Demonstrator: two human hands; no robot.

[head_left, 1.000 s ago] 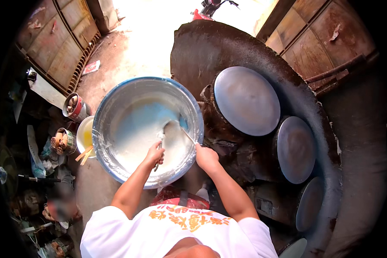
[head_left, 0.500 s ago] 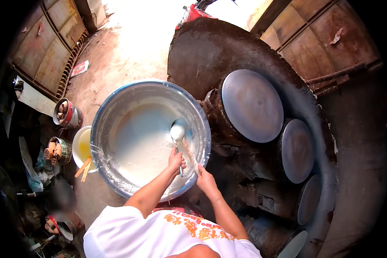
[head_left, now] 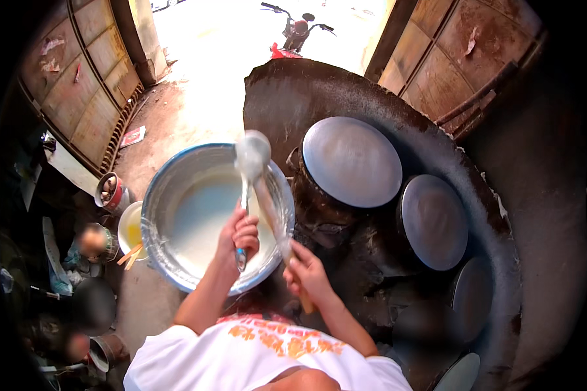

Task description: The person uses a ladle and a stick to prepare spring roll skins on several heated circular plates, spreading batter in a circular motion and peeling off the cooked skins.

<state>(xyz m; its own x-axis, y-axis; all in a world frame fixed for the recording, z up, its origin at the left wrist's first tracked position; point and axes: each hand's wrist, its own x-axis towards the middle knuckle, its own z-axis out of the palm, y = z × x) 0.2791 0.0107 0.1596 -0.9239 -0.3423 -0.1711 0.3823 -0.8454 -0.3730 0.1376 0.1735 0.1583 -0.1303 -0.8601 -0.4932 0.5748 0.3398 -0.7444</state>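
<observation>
A: What is each hand holding?

B: The left hand (head_left: 237, 238) is wrapped round the handle of a long-handled, round-bowled silvery metal ladle (head_left: 253, 153). The right hand (head_left: 312, 279) is closed on a flat, pale-smeared wooden stick (head_left: 270, 210).

A: Where are the tools?

B: Both are raised above the far right part of a wide, round, blue-rimmed basin (head_left: 162, 205), which holds a whitish liquid (head_left: 205, 218). The stick's far end meets the ladle's bowl in the view, though blur means I can't tell whether they touch.

A: Is the ladle full?

B: I can't tell that either.

A: How would you handle this well?

B: I'd carry the ladle level and smoothly, since a tilt could spill whatever it holds. Any drips should be let fall inside the rim. I'd hold the stick loosely enough to turn its flat side, without knocking the ladle.

A: Anything nearby to mind?

B: To the right, the nearest of the round, flat grey metal plates (head_left: 352, 161) looks possibly hot, so I'd keep bare forearms clear. Left of the basin, a white bowl of yellow liquid (head_left: 125, 232) needs elbow room.
</observation>
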